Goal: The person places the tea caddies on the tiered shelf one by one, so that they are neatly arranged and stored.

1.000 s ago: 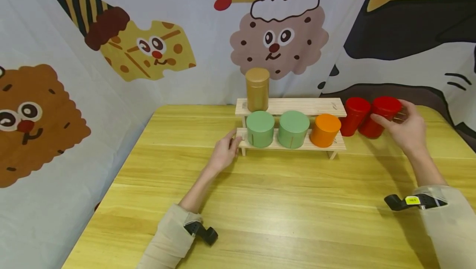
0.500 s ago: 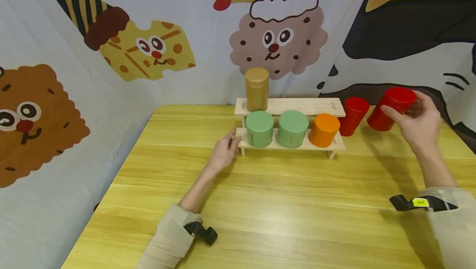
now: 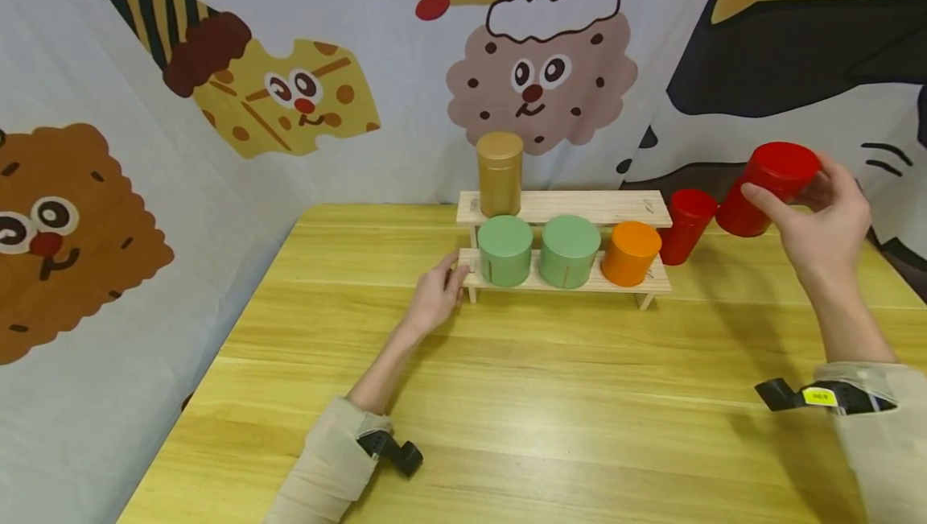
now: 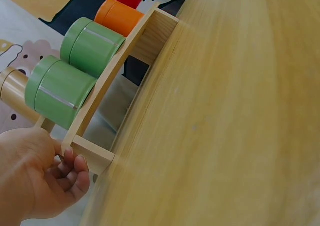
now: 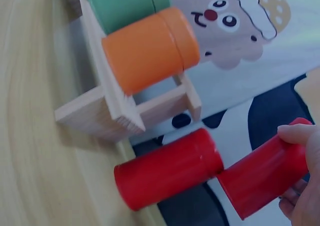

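Observation:
At the right of the head view, my right hand [image 3: 829, 222] grips a red canister [image 3: 769, 186] that is raised off the table and slightly tilted. A second red canister [image 3: 686, 226] stands on the table just left of it, beside the rack. My left hand [image 3: 436, 296] holds the left end of the lower board of a two-step wooden rack [image 3: 579, 206]; curled fingers [image 4: 75, 178] show there in the left wrist view. Two green canisters [image 3: 505, 250] and an orange canister [image 3: 632, 253] stand on the lower step. A gold canister [image 3: 500, 175] stands on the upper step's left end.
The rack stands near the back of a wooden table [image 3: 507, 395]. Behind the table hangs a pale cloth [image 3: 405, 105] printed with cartoon food figures. Long beige sleeves and black wrist cameras are on both arms.
My right hand has lifted one red canister off the table, moving it up and to the right, away from the other red canister. My left hand has stayed at the rack.

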Demonstrator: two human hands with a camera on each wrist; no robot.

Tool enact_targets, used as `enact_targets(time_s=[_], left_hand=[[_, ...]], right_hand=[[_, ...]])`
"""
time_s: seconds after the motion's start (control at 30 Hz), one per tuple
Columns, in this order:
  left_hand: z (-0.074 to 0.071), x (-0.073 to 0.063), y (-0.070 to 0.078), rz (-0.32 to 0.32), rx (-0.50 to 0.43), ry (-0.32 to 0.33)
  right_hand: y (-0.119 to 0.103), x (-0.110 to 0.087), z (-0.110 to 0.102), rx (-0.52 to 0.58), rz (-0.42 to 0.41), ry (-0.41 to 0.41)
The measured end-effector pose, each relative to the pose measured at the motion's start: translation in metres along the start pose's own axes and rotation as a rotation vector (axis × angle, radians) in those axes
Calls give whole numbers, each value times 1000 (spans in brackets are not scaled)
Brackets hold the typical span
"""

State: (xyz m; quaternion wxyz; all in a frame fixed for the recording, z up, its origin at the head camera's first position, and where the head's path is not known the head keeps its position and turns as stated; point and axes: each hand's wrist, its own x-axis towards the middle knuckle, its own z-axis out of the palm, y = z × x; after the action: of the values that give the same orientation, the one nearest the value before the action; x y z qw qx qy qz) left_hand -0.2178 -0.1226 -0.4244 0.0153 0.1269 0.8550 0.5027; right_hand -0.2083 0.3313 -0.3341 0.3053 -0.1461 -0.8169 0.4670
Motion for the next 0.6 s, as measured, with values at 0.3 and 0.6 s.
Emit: enact_targets(time_s=[0.3, 0.6], left_hand=[[0, 0, -1, -7, 2, 3], [0, 0, -1, -9, -1, 0]], right_hand=[[-26, -6, 5, 79, -67, -25], [-50, -15, 16, 132, -101, -89]])
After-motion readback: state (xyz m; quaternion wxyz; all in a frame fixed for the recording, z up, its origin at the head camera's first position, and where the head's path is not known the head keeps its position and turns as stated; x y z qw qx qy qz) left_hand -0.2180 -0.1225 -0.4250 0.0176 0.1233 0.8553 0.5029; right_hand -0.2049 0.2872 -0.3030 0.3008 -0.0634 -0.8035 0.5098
